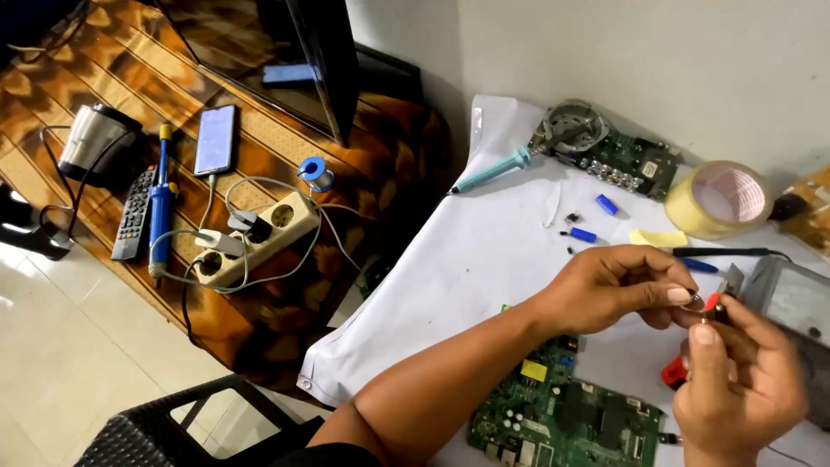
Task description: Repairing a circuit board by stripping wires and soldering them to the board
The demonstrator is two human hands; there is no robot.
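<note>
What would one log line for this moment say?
left hand: pinches small metal ring | right hand: holds red-tipped probe at ring | below: green circuit board | surface: white sheet

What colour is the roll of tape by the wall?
Pale yellow tape roll, clearest in the head view.

Open white sheet (484, 259) is lying free left of the left hand (618, 285), giving passage from the sheet's front edge toward its far end. Two hands are occupying the right centre, the right hand (739, 380) pinching a small red clip (711, 303) just beside the left fingertips. A green circuit board (566, 415) is blocking the near edge under the forearm. Obstacles are lining the far side: a teal-handled soldering iron (493, 170), a second green board with connectors (618, 156), a roll of yellowish tape (726, 199) and small blue components (596, 220). A grey box-shaped meter (791, 303) is closing off the right.
</note>
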